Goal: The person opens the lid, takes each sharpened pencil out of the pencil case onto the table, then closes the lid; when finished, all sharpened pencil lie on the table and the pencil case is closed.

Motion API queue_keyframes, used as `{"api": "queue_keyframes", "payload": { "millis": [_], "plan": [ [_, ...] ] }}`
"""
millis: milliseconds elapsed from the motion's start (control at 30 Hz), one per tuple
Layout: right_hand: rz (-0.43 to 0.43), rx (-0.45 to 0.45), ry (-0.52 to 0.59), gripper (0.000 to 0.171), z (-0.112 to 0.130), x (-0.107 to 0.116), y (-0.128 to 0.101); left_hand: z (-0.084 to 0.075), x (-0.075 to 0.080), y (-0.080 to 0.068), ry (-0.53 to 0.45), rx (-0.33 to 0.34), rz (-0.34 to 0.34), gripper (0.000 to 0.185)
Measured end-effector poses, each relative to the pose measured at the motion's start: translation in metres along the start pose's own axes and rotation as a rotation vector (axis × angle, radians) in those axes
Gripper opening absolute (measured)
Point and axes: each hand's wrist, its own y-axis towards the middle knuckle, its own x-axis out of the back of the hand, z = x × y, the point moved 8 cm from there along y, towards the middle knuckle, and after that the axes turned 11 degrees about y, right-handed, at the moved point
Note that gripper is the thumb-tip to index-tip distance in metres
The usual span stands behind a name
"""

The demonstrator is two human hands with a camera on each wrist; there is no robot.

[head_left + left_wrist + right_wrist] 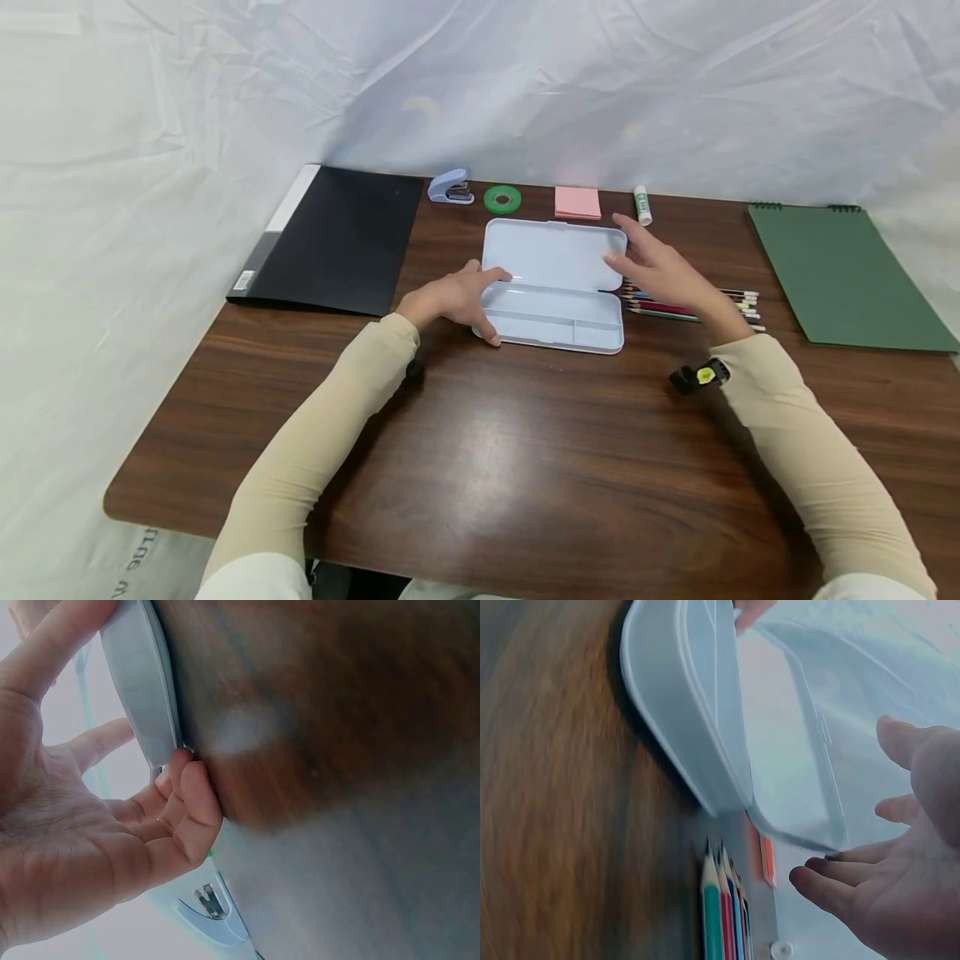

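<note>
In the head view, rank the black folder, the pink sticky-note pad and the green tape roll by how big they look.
1. Black flat folder, by far the largest.
2. Pink square sticky-note pad.
3. Green tape roll, only slightly smaller than the pad.

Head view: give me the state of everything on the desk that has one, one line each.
pencil case: lid open, tray looks empty
left hand: fingers curled on the case's left end
right hand: open, by the lid's right edge; contact unclear
coloured pencils: lying in a row right of the case
black folder: closed, flat
green notebook: closed, flat
glue stick: capped, lying down
stapler: closed
</note>
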Motion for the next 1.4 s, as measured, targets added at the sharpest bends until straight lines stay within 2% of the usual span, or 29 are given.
{"api": "queue_keyframes", "payload": {
  "millis": [367, 600, 733, 1000, 1267, 1400],
  "plan": [
    [-0.139, 0.01, 0.2, 0.064, 0.006, 0.006, -0.004, 0.0, -0.001, 0.0, 0.008, 0.019, -0.016, 0.104],
    [-0.171, 0.0, 0.214, 0.058, 0.009, 0.007, -0.007, 0.0, 0.0, -0.002, -0.001, 0.013, -0.037, 0.104],
    [-0.154, 0.01, 0.196, 0.052, 0.012, 0.002, -0.005, 0.002, -0.001, -0.003, -0.012, 0.012, -0.052, 0.103],
    [-0.048, 0.049, 0.152, 0.047, 0.013, -0.011, -0.003, 0.0, -0.001, -0.006, 0.007, -0.006, -0.086, 0.101],
    [-0.017, 0.042, 0.15, 0.042, 0.02, -0.014, -0.009, -0.001, -0.003, -0.01, 0.041, -0.014, -0.102, 0.099],
    [-0.007, 0.064, 0.135, 0.04, 0.02, -0.015, -0.011, 0.002, -0.002, -0.02, 0.041, -0.008, -0.093, 0.099]
  ]
}}
